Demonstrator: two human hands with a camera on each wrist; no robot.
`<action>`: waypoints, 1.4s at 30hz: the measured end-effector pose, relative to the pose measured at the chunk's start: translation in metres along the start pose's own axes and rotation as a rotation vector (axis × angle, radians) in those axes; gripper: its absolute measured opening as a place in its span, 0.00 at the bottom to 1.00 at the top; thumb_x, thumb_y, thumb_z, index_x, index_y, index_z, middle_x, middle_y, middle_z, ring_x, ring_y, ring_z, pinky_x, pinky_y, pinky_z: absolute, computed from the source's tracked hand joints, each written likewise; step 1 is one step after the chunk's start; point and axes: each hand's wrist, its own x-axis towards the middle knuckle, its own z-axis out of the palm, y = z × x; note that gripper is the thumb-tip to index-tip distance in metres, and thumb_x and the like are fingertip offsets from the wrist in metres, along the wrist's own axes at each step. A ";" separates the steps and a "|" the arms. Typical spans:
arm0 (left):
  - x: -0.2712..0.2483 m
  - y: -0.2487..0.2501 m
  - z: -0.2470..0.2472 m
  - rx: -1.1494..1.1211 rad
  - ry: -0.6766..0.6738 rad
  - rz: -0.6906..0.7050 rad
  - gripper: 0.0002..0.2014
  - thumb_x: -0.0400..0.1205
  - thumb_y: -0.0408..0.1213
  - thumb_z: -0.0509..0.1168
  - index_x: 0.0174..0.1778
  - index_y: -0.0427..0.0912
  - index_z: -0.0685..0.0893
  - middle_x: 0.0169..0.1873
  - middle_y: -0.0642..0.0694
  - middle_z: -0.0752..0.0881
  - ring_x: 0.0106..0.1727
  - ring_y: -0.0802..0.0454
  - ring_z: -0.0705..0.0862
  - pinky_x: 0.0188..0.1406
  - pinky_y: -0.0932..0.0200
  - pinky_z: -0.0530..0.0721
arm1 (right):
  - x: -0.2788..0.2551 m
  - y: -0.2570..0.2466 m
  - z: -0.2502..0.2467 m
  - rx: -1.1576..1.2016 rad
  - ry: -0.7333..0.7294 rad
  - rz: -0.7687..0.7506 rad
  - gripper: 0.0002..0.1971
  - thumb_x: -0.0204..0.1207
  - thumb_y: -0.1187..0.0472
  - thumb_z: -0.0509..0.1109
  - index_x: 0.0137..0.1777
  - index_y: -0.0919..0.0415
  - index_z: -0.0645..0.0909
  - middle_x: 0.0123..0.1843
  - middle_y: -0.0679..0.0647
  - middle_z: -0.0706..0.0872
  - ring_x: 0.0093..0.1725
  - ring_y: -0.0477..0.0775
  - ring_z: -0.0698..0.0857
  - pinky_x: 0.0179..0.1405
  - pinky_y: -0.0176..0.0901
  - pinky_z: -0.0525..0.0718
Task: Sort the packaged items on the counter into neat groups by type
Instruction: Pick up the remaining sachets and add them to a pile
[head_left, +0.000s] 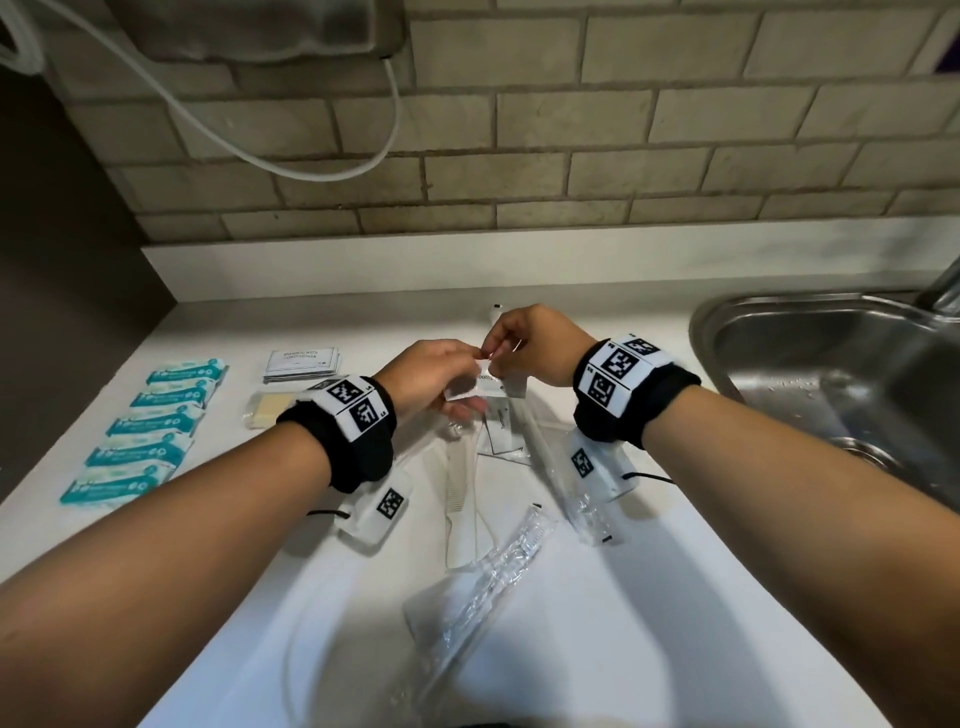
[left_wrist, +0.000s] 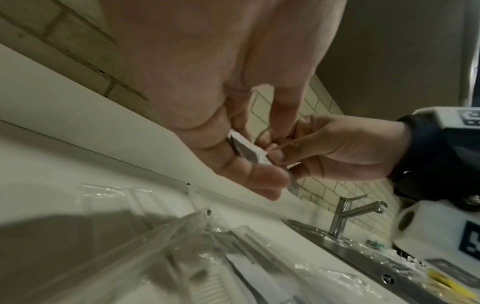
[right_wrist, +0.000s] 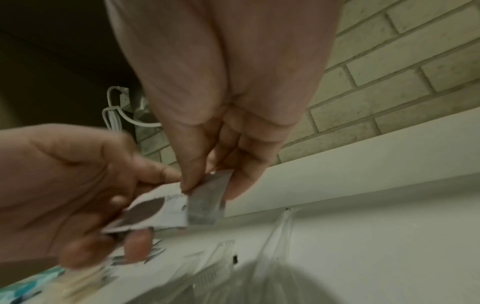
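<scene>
Both hands meet above the middle of the white counter (head_left: 649, 597). My left hand (head_left: 441, 376) grips a small white sachet (head_left: 487, 385) printed "Tooth…", which in the right wrist view is the white sachet (right_wrist: 161, 211) with a dark oval. My right hand (head_left: 493, 351) pinches the top edge of a greyish sachet (right_wrist: 206, 203) that overlaps it. In the left wrist view the sachets (left_wrist: 249, 151) sit edge-on between my left hand (left_wrist: 259, 170) and right hand (left_wrist: 280, 156). Another sachet (head_left: 501, 434) lies on the counter below.
A row of several teal packets (head_left: 150, 431) lies at the left. A stack of shampoo sachets (head_left: 301, 364) and a soap bar (head_left: 265, 408) lie behind my left wrist. A wrapped comb (head_left: 460, 499) and clear-wrapped toothbrushes (head_left: 561, 467) lie below the hands. A steel sink (head_left: 831, 374) is at right.
</scene>
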 end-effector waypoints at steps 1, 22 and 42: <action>0.000 -0.002 -0.001 0.046 -0.010 -0.005 0.17 0.82 0.23 0.56 0.63 0.36 0.81 0.18 0.48 0.81 0.31 0.40 0.86 0.36 0.46 0.86 | 0.001 0.001 0.003 -0.030 0.037 0.008 0.10 0.70 0.68 0.78 0.50 0.65 0.85 0.38 0.53 0.86 0.32 0.46 0.80 0.38 0.38 0.79; 0.001 -0.015 -0.028 0.190 0.168 0.038 0.23 0.83 0.23 0.53 0.69 0.48 0.81 0.46 0.32 0.90 0.52 0.28 0.88 0.56 0.33 0.86 | -0.004 0.026 0.037 -0.816 -0.331 -0.059 0.19 0.73 0.59 0.75 0.64 0.49 0.80 0.61 0.53 0.76 0.62 0.58 0.76 0.59 0.55 0.82; -0.004 -0.004 -0.030 0.123 0.235 0.157 0.23 0.84 0.20 0.51 0.66 0.42 0.81 0.60 0.34 0.82 0.36 0.48 0.90 0.37 0.62 0.90 | -0.023 0.011 0.040 -0.674 -0.392 0.048 0.04 0.81 0.59 0.64 0.49 0.58 0.71 0.53 0.58 0.82 0.47 0.55 0.76 0.46 0.43 0.71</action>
